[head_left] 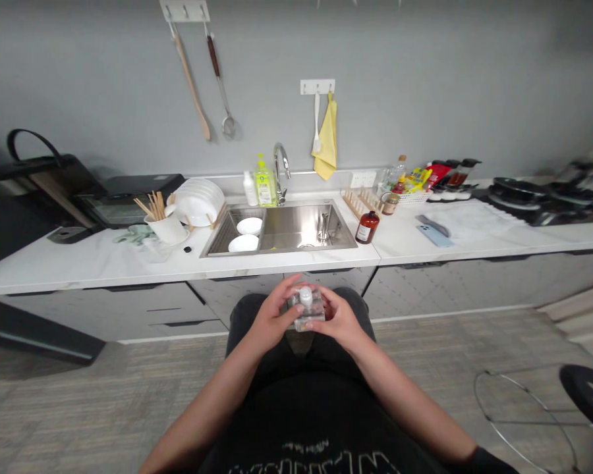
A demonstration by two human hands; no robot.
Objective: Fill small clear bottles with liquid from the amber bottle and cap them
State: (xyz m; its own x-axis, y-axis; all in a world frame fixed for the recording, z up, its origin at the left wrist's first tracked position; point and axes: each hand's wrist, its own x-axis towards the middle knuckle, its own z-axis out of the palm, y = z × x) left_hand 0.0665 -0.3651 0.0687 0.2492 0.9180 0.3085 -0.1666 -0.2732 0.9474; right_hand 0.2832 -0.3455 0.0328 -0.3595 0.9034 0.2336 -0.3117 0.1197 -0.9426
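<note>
Between my two hands, in front of my lap, is a small clear block-shaped container (310, 320) with a rounded white knob (306, 295) on top. My left hand (279, 312) grips its left side, the thumb lying near the knob. On the opposite side my right hand (337, 316) is closed around it, its thumb low on the front. The contents of the container are too blurred to make out. Both hands are below the front edge of the white counter (277, 264), apart from it.
A steel sink (296, 227) with white bowls (244, 243) lies ahead. Left of it are a chopstick holder (165, 229) and stacked plates (197, 199). To the right stand a brown bottle (367, 228), a phone (433, 235) and a stove (518, 197). A stool (590, 395) is at lower right.
</note>
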